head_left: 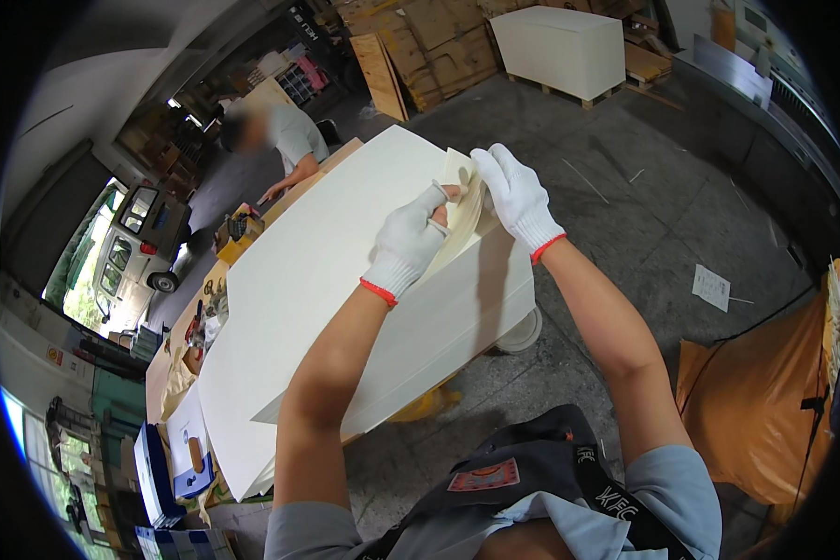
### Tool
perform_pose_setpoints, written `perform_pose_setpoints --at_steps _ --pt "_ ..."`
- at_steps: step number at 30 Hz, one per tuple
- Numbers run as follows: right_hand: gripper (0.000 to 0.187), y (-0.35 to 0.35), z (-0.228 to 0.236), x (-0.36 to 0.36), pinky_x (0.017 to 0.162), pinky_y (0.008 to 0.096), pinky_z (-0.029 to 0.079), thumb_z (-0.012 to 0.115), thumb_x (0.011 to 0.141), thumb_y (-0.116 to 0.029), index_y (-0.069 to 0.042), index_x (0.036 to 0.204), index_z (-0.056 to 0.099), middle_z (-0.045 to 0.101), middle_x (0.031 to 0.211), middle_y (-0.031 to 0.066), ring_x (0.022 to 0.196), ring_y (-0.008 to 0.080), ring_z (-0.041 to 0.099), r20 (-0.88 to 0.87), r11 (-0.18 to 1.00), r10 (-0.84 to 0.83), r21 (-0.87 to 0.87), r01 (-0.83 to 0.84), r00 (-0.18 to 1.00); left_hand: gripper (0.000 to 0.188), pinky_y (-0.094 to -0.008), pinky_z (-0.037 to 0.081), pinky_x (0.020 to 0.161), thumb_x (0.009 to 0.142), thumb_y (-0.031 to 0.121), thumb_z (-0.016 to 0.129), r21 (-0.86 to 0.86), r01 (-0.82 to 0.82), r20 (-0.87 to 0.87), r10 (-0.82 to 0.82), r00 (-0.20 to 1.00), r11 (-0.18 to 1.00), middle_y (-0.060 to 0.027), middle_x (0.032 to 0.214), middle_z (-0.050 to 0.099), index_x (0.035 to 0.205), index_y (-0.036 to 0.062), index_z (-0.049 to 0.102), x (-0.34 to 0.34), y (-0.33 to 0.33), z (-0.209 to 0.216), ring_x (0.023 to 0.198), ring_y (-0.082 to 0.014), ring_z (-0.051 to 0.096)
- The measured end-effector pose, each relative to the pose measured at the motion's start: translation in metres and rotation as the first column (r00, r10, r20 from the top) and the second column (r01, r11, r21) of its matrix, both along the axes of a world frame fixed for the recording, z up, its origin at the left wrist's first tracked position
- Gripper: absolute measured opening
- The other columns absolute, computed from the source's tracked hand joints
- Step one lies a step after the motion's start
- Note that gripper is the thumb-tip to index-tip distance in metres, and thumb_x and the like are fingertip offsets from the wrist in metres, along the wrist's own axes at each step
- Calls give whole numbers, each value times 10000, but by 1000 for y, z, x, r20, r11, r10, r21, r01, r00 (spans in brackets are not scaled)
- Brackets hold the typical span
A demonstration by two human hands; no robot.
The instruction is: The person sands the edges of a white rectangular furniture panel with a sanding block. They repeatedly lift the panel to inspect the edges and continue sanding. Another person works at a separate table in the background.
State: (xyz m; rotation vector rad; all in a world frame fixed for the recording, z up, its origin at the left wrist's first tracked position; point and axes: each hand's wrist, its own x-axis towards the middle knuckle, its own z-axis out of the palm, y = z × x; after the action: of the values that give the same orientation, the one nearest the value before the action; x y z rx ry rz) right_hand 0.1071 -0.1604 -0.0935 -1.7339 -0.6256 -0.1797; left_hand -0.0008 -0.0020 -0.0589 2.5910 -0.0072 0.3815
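A tall stack of large white paper sheets lies in front of me. Near its right corner, several sheets are lifted and curved, their edges fanned apart. My left hand, in a white glove with bare fingertips showing, is closed on the lifted sheets from the left. My right hand, in a white glove with a red cuff, grips the same sheets at their outer corner, fingers together. Its thumb is partly hidden behind the paper.
A co-worker leans over a wooden table left of the stack, where tools and a blue-and-white board lie. Another white stack stands on a pallet at the back. An orange cover is at right.
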Motion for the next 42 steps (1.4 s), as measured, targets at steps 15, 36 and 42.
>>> perform_pose_setpoints --at_steps 15,36,42 --pt "525 -3 3 -4 774 452 457 379 997 -583 -82 987 536 633 836 189 862 404 621 -7 1000 21 2 -21 1000 381 -294 479 910 977 227 621 -51 53 130 -47 990 997 -118 1070 692 1315 57 574 -2 -3 -4 979 -197 648" --pt "530 -2 -3 -2 766 462 458 378 993 -588 -83 1000 538 637 817 197 849 409 629 -65 1000 -4 19 6 998 437 -290 513 822 931 285 693 -153 -6 -60 -3 998 988 -102 1113 687 1306 79 601 -1 -7 3 888 -152 659" --pt "524 -4 4 -7 738 418 462 405 992 -582 -77 971 541 613 767 159 742 327 629 -139 998 59 16 -57 989 351 -324 489 911 983 263 600 -73 -3 104 10 995 997 -143 1122 704 1296 105 613 -1 -3 -5 1014 -269 673"
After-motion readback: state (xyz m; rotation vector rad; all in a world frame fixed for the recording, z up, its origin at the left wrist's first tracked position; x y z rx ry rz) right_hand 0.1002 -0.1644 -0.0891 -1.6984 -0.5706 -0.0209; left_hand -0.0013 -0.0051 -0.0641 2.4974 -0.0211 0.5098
